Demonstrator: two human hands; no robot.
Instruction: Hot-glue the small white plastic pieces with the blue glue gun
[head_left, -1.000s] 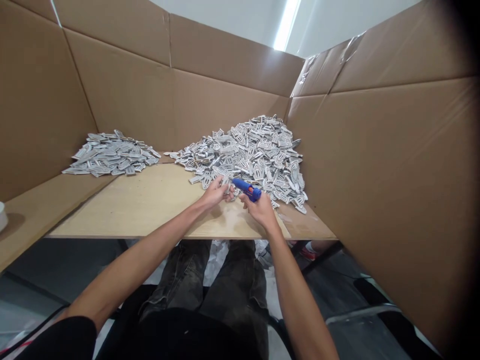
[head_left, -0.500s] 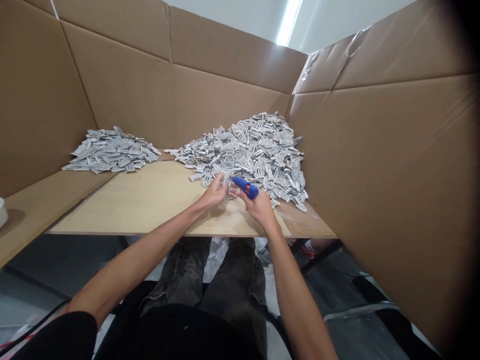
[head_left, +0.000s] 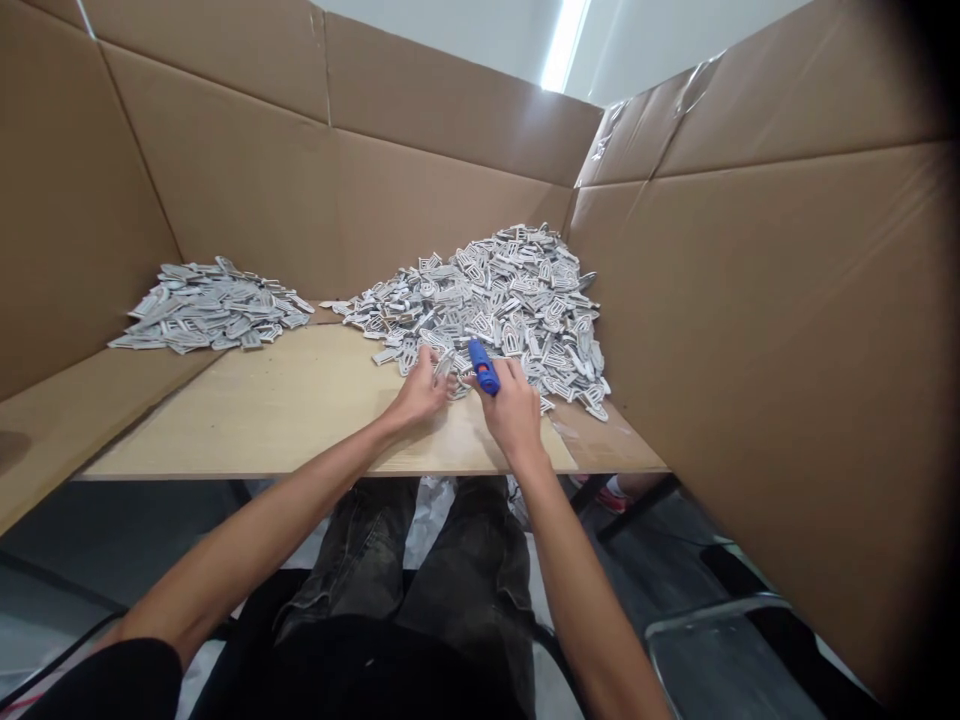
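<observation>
My left hand (head_left: 424, 392) is closed on a small grey piece (head_left: 445, 364), just in front of the large pile of grey pieces (head_left: 517, 290). Beside it on the right, my right hand (head_left: 514, 405) wraps round a blue tool (head_left: 484, 368) with a bit of orange on it. The tool's tip points away from me, towards the pile, apart from the piece in my left hand. Many pieces in the pile have slots in them.
A smaller pile of grey pieces (head_left: 217, 310) lies at the back left of the wooden board (head_left: 262, 420). Tall cardboard walls (head_left: 450, 190) rise behind and at both sides. Under the board's front edge are my legs and, at the right, a red shoe (head_left: 609, 497).
The blue tool has swung from pointing left to pointing away from me, and its tip has come away from my left hand. Both hands have parted a little. The view has shifted slightly.
</observation>
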